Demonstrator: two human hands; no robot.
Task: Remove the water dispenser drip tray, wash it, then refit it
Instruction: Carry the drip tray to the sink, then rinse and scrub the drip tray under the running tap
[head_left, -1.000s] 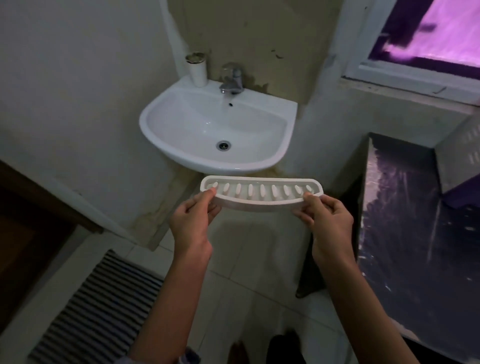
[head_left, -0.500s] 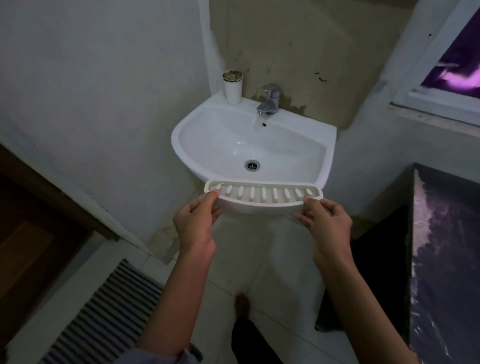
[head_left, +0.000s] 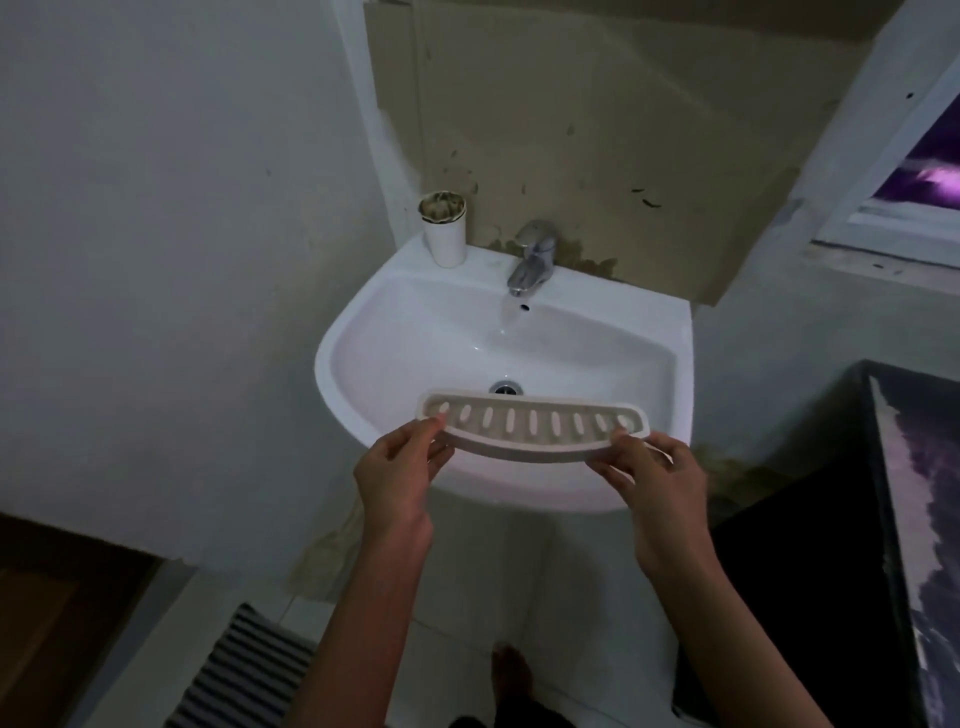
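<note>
The drip tray is a white curved plastic piece with a row of oval slots. I hold it level by both ends over the front rim of the white wall sink. My left hand pinches the tray's left end and my right hand pinches its right end. The chrome tap stands at the back of the basin, and a thin stream of water seems to run from it. The drain shows just behind the tray.
A white cup stands on the sink's back left corner. A dark glossy cabinet is close on the right. A striped mat lies on the floor at lower left, beside a wooden door. A window is at upper right.
I have stepped closer to the sink. The tray, held in both hands throughout, has moved from in front of the basin to above its front rim.
</note>
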